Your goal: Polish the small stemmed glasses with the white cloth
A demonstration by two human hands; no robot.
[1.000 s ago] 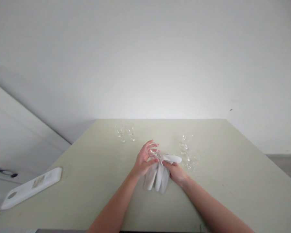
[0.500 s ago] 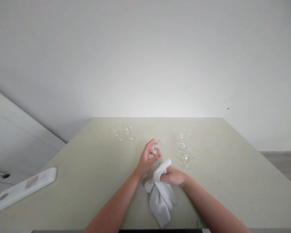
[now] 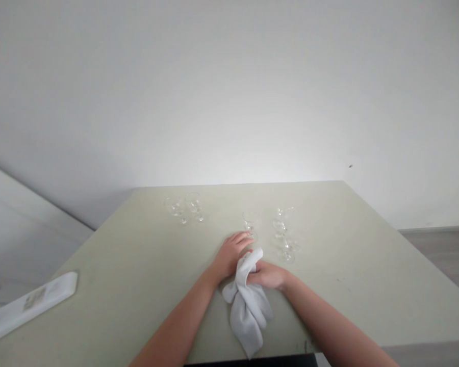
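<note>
My right hand grips a bunched white cloth, which hangs in folds over the table's near part. Just left of it, my left hand has its fingers stretched out, the tips beside the foot of a clear stemmed glass. That glass stands upright on the table; whether the fingertips touch its foot I cannot tell. Part of the left thumb is hidden by the cloth. Right of this glass, several more clear glasses stand close together in a line.
Two clear stemmed glasses stand at the far left of the pale green table. A long white object with a label lies on the left edge. Behind the table rises a white wall.
My left hand has let go of the glass, which now stands on the table, and has drawn back slightly toward the cloth. The right hand keeps its grip. The view has shifted a little.
</note>
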